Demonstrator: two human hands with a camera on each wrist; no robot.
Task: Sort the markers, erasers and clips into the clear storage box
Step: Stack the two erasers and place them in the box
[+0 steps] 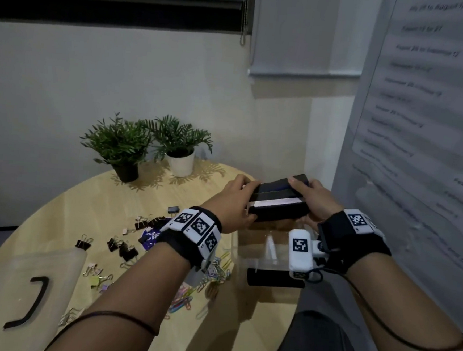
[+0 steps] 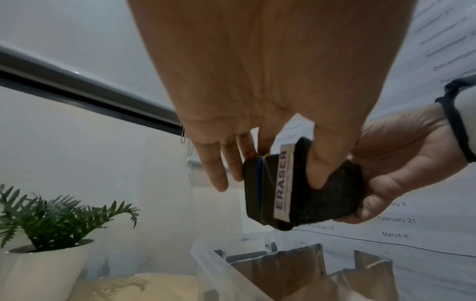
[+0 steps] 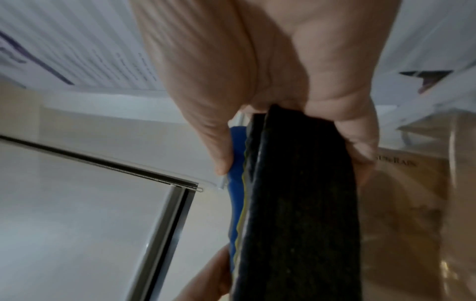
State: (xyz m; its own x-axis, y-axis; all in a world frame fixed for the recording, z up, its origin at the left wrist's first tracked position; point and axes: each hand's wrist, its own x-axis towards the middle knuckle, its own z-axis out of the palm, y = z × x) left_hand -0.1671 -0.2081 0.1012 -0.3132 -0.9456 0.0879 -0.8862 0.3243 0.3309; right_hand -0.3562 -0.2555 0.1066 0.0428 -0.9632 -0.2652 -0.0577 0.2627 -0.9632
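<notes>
Two black felt erasers [image 1: 276, 203] are pressed together and held between both hands above the clear storage box [image 1: 257, 249]. My left hand [image 1: 236, 200] pinches their left end between thumb and fingers. My right hand [image 1: 317, 198] grips the right end, thumb on top. In the left wrist view the erasers [image 2: 296, 189] show a label reading ERASER and a blue and yellow layer, and the box [image 2: 213, 262] lies below them. The right wrist view shows the erasers [image 3: 296, 203] end-on, held between thumb and fingers. Another black eraser [image 1: 272, 278] lies by the box's near side.
Black binder clips [image 1: 125, 247] and coloured paper clips [image 1: 184, 301] lie scattered on the round wooden table [image 1: 167, 198]. The clear lid with a black handle [image 1: 29, 300] rests at the front left. Two potted plants [image 1: 149, 146] stand at the back. A paper-covered board [image 1: 422, 135] rises on the right.
</notes>
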